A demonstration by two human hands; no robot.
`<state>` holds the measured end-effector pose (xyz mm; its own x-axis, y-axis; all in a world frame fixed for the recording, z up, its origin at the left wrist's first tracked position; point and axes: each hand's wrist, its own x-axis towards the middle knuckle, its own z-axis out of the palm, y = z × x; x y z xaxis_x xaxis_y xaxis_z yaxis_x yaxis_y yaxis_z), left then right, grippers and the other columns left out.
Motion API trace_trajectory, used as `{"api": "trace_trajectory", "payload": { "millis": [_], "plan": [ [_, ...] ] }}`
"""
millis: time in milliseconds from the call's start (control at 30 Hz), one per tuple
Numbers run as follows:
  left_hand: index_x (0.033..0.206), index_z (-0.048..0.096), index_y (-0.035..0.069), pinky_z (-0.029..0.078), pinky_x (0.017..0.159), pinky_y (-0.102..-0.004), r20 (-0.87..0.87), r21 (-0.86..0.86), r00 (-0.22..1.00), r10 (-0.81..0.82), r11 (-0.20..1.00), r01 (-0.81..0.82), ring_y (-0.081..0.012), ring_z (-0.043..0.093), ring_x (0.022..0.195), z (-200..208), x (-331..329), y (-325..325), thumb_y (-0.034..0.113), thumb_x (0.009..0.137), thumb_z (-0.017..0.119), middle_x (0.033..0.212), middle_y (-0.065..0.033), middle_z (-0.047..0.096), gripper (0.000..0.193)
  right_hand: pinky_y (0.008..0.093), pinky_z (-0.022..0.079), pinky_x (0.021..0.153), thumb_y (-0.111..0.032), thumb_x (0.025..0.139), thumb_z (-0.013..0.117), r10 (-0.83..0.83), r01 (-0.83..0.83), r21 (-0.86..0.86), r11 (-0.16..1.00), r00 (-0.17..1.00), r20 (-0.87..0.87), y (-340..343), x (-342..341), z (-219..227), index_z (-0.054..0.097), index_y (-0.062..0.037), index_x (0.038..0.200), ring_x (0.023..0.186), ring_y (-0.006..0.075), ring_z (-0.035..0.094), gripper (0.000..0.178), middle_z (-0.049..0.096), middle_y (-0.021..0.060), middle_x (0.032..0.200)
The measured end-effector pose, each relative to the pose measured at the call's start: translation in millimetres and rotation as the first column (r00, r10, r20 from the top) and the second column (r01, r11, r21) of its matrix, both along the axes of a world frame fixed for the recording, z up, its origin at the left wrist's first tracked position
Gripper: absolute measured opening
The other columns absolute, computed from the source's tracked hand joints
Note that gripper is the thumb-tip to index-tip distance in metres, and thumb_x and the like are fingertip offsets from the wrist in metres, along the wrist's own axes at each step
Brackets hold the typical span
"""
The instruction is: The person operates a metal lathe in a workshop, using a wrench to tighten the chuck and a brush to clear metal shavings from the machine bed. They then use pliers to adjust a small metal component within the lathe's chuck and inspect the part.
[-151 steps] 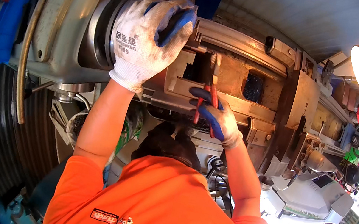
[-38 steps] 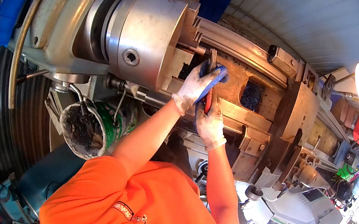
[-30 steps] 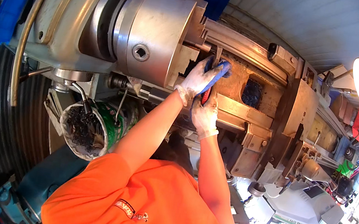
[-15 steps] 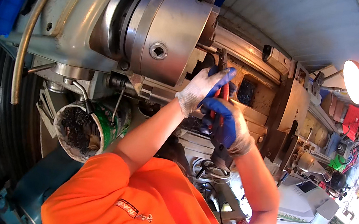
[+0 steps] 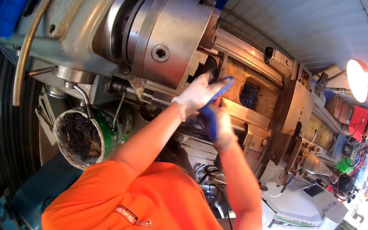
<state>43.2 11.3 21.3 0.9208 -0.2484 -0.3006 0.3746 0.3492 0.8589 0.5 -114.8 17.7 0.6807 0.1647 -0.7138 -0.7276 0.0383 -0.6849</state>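
Note:
Both my hands wear white gloves with blue coating, and they meet over the bed of a metal lathe. My left hand (image 5: pixel 201 91) is closed just right of the big steel chuck (image 5: pixel 172 32), its blue thumb side facing the right hand. A dark narrow bar (image 5: pixel 223 64) stands up just beyond its fingers; whether the hand grips it I cannot tell. My right hand (image 5: pixel 217 122) is curled close below and beside the left, blurred by motion. A bit of a red thing (image 5: pixel 217 102) shows between the hands; the rest is hidden by the gloves.
A green-sided bucket (image 5: pixel 79 137) full of dark shavings stands below the headstock at left. The lathe carriage (image 5: pixel 288 116) sits to the right. A lit lamp (image 5: pixel 359 80) shines at upper right. A white box-like machine (image 5: pixel 306 204) stands at lower right.
My right hand has moved left and slightly down, closer under the left hand. The red and black thing between the hands is now mostly covered. The left hand has shifted slightly left.

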Motion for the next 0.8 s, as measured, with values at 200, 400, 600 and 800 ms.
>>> {"api": "trace_trajectory", "payload": {
  "millis": [200,400,600,800],
  "plan": [
    [0.122,0.059,-0.002,0.054,0.089,-0.0302,-0.042,-0.05,0.999,0.017,0.999,-0.019,-0.0167,0.067,0.098,2.6,0.5,0.6,0.024,0.094,0.068,0.106,-0.0102,0.069,0.039,0.0187,0.036,0.044,-0.021,0.085,0.067,0.272,-0.275,-0.003,0.961,0.949,0.156,-10.4,8.9,44.0,0.064,-0.004,0.095,0.053,0.0115,0.054,0.02,0.062,0.0054,0.073],
    [0.125,0.054,-0.002,0.048,0.091,-0.031,0.167,0.242,0.985,0.052,0.966,-0.092,-0.017,0.062,0.104,-42.6,9.8,-9.7,0.032,0.094,0.068,0.109,-0.0092,0.067,0.049,0.0312,0.053,0.073,-0.021,0.086,0.066,0.083,0.12,-0.425,0.897,0.9,0.428,16.2,7.2,-49.3,0.055,-0.003,0.124,0.084,0.0206,0.067,0.043,0.068,0.0117,0.098],
    [0.111,0.06,0.001,0.054,0.077,-0.0273,-0.174,-0.157,0.984,0.025,0.986,-0.053,-0.0141,0.066,0.084,13.2,2.3,2.0,0.031,0.092,0.071,0.097,-0.0079,0.069,0.036,0.0287,0.039,0.049,-0.016,0.083,0.065,0.072,-0.054,0.24,0.969,0.995,-0.065,-9.7,6.1,34.7,0.059,-0.0101,0.097,0.057,0.0131,0.048,0.015,0.053,0.0018,0.074],
    [0.108,0.061,0.002,0.055,0.075,-0.0275,-0.157,-0.244,0.98,0.122,0.957,-0.158,-0.0159,0.068,0.082,19.1,-3.8,-7.0,0.03,0.092,0.072,0.092,-0.0078,0.07,0.035,0.0279,0.039,0.05,-0.016,0.086,0.065,0.185,-0.198,0.259,0.945,0.98,0.075,-20.7,13.3,54.3,0.057,-0.0077,0.086,0.055,0.013,0.047,0.011,0.051,0.0015,0.071]
  ]
}}
